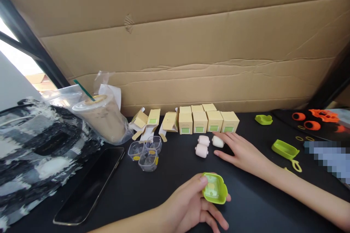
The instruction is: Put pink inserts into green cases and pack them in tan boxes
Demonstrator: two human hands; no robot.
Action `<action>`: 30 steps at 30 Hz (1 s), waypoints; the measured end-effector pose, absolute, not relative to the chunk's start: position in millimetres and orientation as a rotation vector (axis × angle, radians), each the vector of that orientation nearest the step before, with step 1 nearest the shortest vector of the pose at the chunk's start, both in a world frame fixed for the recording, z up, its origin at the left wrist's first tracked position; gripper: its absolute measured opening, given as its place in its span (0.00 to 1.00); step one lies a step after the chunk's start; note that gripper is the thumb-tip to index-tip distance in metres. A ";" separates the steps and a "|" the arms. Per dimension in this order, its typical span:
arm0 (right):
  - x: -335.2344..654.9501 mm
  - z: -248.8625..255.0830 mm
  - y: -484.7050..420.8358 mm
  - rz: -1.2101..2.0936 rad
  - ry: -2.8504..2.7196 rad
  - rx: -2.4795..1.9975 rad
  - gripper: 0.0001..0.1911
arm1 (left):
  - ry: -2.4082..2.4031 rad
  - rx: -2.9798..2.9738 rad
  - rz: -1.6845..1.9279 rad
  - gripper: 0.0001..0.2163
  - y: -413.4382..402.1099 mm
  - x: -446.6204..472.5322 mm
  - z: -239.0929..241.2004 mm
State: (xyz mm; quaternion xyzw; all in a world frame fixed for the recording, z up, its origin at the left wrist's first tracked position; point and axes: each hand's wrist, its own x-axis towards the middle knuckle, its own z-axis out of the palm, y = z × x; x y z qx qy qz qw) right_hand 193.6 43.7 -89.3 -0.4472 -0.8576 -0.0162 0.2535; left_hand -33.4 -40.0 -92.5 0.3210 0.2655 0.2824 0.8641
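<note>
My left hand (193, 204) is closed around a small lime-green plastic case (215, 188), thumb on its top edge. My right hand (240, 151) lies flat on the black table with fingers stretched out, its fingertips touching a white roller (218, 141). Two pale pink rollers (202, 146) lie just left of that hand. Behind them stands a row of closed tan cartons with green labels (207, 121).
Opened tan cartons (153, 122) and three clear plastic cups (147, 153) lie to the left. An iced drink in a plastic bag (102, 116), a phone (91, 185) and a patterned bag (35, 153) sit far left. Green parts (284, 149) and orange pieces (317, 118) lie right. A cardboard wall (191, 43) stands behind.
</note>
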 end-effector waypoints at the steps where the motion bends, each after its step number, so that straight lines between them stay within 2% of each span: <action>1: 193.6 -89.8 43.7 -0.027 -2.319 -1.226 0.20 | 0.562 0.675 0.592 0.23 -40.5 -33.6 -91.4; 5: 194.2 -76.7 28.0 0.009 -2.227 -1.257 0.13 | 0.595 0.647 0.613 0.22 -41.4 -34.7 -84.5; 11: 177.0 -52.4 -26.6 0.157 -2.164 -0.960 0.20 | 0.577 0.605 0.618 0.18 -40.1 -32.8 -83.1; 15: 165.2 -58.3 -42.8 0.156 -2.284 -0.773 0.18 | 0.606 0.593 0.618 0.15 -41.4 -31.6 -81.2; 23: 161.4 -63.0 -39.8 0.023 -2.311 -0.709 0.17 | 0.564 0.581 0.622 0.13 -41.2 -31.3 -79.4; 30: 161.0 -63.2 -43.4 -0.039 -2.290 -0.687 0.19 | 0.481 0.536 0.586 0.20 -43.0 -28.3 -84.4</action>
